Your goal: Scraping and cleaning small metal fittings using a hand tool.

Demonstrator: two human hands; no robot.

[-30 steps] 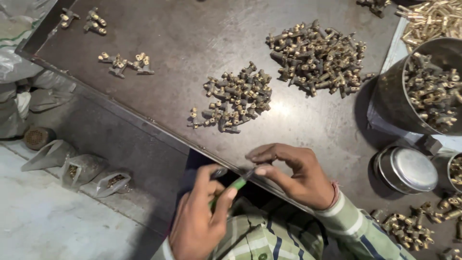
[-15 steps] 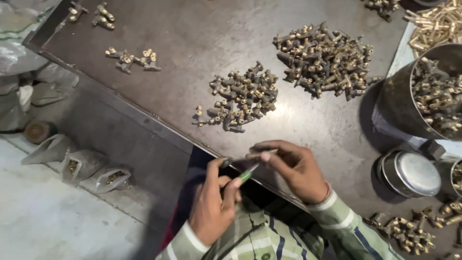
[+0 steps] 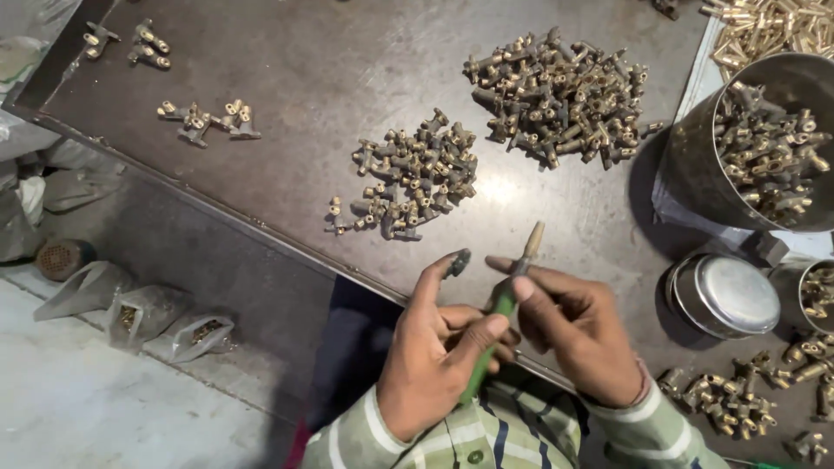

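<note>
My left hand [image 3: 439,347] grips the green handle of a thin tool [image 3: 495,314] at the near edge of the dark metal table [image 3: 287,52], its index finger stretched out with a blackened tip. My right hand [image 3: 578,330] pinches a small brass fitting [image 3: 528,247] that sits on the tool's tip and points away from me. Just beyond both hands lies a small pile of brass fittings [image 3: 413,174]. A larger pile of fittings [image 3: 556,95] lies farther back.
A steel bucket [image 3: 695,165] full of fittings stands at the right, with a round steel lid [image 3: 725,295] below it. Loose fittings [image 3: 725,404] lie at the near right, small groups [image 3: 204,120] at the far left. Plastic bags [image 3: 139,308] lie on the floor.
Both hands have moved up onto the table edge. The tool has swung from lying nearly flat to pointing away, and the right hand now holds a brass fitting on its tip.
</note>
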